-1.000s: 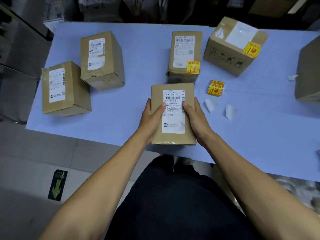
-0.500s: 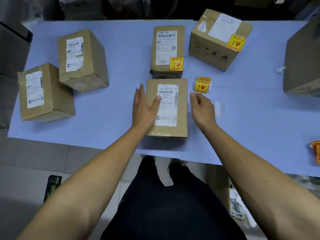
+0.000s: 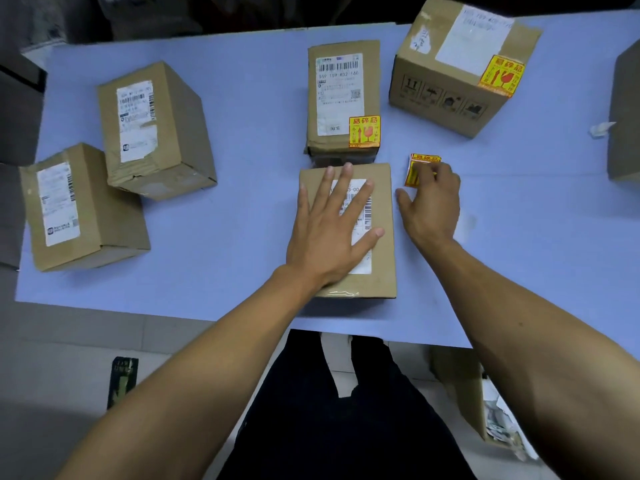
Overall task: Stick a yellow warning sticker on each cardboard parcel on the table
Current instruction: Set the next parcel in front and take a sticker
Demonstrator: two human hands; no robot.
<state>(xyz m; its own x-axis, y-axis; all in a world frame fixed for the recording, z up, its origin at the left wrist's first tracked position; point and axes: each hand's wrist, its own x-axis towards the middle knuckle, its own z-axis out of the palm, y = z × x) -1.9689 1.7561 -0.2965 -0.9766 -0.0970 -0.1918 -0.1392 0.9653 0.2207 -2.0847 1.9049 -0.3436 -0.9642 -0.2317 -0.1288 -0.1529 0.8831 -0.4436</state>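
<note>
The left hand lies flat, fingers spread and gripping nothing, on top of the near parcel, pinning it to the counter. This parcel carries a white shipping label but no yellow sticker yet. Just beside the parcel's far right corner sits a small stack of stickers, and the right hand reaches onto it, fingers curled over the stack's near edge; whether they have pinched a sticker cannot be told.

Touching the near parcel's far edge is a second parcel, already stickered at its near right corner. To the right of that one stands a bigger box, also stickered. Well to the left of the near parcel are two parcels, both bare of yellow.

The step in hand looks to be fetching a sticker for the near parcel. Next comes peeling one free of its backing and pressing it on a bare patch of cardboard, clear of the barcode.
</note>
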